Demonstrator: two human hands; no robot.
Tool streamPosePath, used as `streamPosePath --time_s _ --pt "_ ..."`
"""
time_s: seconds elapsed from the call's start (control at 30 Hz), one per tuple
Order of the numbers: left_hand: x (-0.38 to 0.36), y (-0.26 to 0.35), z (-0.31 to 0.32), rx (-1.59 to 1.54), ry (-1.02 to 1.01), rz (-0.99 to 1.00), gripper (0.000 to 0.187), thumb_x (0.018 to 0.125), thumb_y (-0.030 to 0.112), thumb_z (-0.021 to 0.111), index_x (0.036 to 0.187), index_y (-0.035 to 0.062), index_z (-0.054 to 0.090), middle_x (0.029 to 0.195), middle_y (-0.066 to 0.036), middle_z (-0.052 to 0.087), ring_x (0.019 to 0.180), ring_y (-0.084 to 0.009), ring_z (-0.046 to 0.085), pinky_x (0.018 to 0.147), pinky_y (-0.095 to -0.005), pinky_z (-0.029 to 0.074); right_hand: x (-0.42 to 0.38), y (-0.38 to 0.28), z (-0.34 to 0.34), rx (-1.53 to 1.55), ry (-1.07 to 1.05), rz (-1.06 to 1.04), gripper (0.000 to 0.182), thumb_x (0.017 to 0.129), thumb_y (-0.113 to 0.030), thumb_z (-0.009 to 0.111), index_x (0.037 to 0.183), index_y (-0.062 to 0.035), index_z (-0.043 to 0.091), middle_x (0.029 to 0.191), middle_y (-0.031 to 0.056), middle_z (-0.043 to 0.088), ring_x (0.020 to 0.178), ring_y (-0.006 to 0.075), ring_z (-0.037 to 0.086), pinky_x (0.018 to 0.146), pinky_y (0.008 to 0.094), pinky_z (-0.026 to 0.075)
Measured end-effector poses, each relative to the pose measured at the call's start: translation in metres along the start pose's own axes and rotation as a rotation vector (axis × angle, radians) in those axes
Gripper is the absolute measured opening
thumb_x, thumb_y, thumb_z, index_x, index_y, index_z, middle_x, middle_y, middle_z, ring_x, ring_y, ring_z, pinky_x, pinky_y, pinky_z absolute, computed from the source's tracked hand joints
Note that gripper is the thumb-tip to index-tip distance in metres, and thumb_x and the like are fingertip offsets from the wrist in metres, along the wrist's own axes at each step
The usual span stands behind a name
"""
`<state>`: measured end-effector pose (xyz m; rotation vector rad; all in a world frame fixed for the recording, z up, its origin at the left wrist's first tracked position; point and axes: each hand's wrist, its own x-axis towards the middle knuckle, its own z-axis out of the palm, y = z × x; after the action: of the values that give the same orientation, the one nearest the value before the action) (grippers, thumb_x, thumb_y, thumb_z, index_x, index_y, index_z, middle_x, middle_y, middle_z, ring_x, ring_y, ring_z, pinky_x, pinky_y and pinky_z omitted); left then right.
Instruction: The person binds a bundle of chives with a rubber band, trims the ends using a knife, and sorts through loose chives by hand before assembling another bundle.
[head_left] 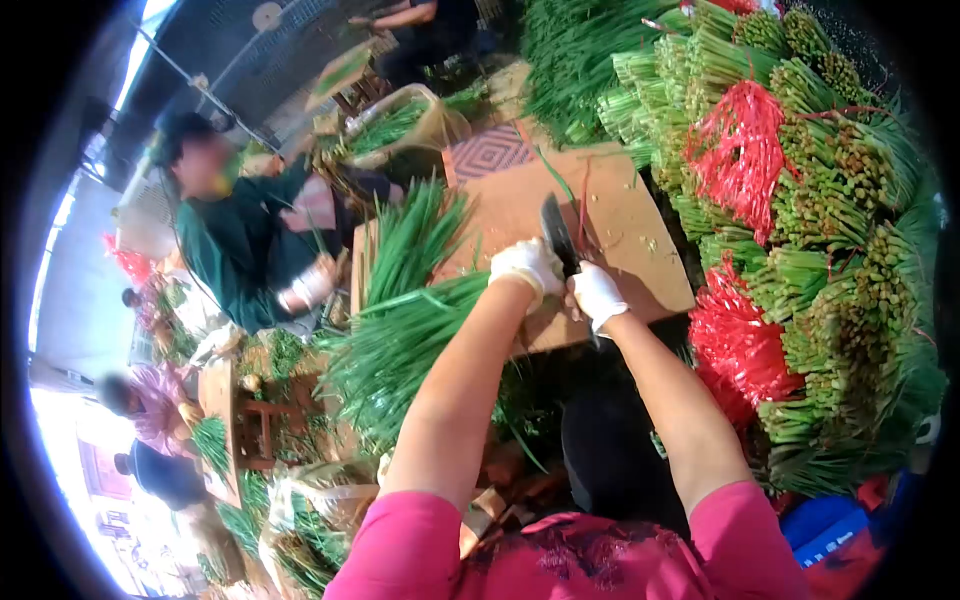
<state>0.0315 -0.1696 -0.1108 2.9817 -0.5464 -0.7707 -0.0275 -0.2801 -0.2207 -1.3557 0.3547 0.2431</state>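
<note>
My right hand (597, 295), in a white glove, is closed on the handle of a knife with a broad dark blade (557, 228). That blade points away from me over the wooden board (640, 230). Just left of the blade, my left hand (528, 268), also gloved in white, is closed around one end of a bundle of long green leafy stalks (410, 325). The leaves fan out leftward past the board's near edge. Another green bundle (415, 240) lies on the board's left side. A red strip (584, 205) lies beyond the knife.
Tied green bundles (830, 290) are piled high on my right, with red plastic ties (742, 150) on top. A co-worker in a dark green top (230, 250) sits across the board to the left. Cut scraps (650, 243) dot the board, and more bundles stand at the back.
</note>
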Motion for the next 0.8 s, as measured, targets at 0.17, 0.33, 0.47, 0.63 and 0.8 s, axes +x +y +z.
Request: streamPosePath --time_s 0.17,0.33,0.47,0.63,0.8 --pt "0.030 -0.109 0.021 -0.551 0.038 0.229 0.090 0.082 0.054 0.062 0.147 0.0122 0.016 0.138 -0.014 0.046 0.129 -0.0284 0.041 0.102 -0.0370 0.036 0.000 -0.018 -0.051 0.492 0.157 -0.080 0.007 0.086 -0.004 0.052 0.086 -0.0055 0.045 0.061 0.0074 0.052 0.043 0.0183 0.051 0.038 0.0333 0.045" --pt "0.012 -0.120 0.010 -0.267 -0.144 -0.147 0.067 0.087 0.060 0.046 0.132 0.0099 0.049 0.121 -0.018 0.058 0.114 -0.0291 0.054 0.094 -0.0365 0.040 -0.021 -0.003 -0.079 -0.557 0.378 -0.411 0.031 0.085 -0.020 0.062 0.112 -0.0065 0.054 0.085 0.0156 0.066 0.065 0.0262 0.064 0.057 0.0348 0.051" --pt "-0.004 -0.124 0.018 -0.341 -0.038 0.107 0.066 0.087 0.061 0.044 0.124 0.0079 0.056 0.113 -0.021 0.062 0.108 -0.0319 0.058 0.092 -0.0374 0.041 -0.100 -0.055 -0.031 -0.877 0.381 -0.592 0.028 0.083 -0.026 0.062 0.108 -0.0130 0.064 0.094 0.0167 0.067 0.080 0.0315 0.066 0.072 0.0350 0.052" --pt "-0.051 -0.078 0.005 -0.056 -0.053 0.174 0.080 0.071 0.066 0.063 0.122 0.0046 0.053 0.107 -0.025 0.062 0.106 -0.0373 0.058 0.090 -0.0400 0.045 -0.069 0.008 0.006 0.059 -0.458 0.254 0.026 0.090 -0.023 0.059 0.100 0.0006 0.059 0.100 0.0130 0.065 0.069 0.0169 0.064 0.054 0.0245 0.049" --pt "-0.076 -0.079 0.022 -0.240 -0.127 0.100 0.117 0.060 0.051 0.079 0.146 0.0072 0.013 0.116 -0.025 0.057 0.107 -0.0355 0.058 0.090 -0.0383 0.046 -0.065 0.015 0.018 0.082 -0.406 0.239 0.026 0.089 -0.023 0.062 0.096 0.0017 0.059 0.093 0.0122 0.064 0.070 0.0192 0.064 0.056 0.0275 0.051"
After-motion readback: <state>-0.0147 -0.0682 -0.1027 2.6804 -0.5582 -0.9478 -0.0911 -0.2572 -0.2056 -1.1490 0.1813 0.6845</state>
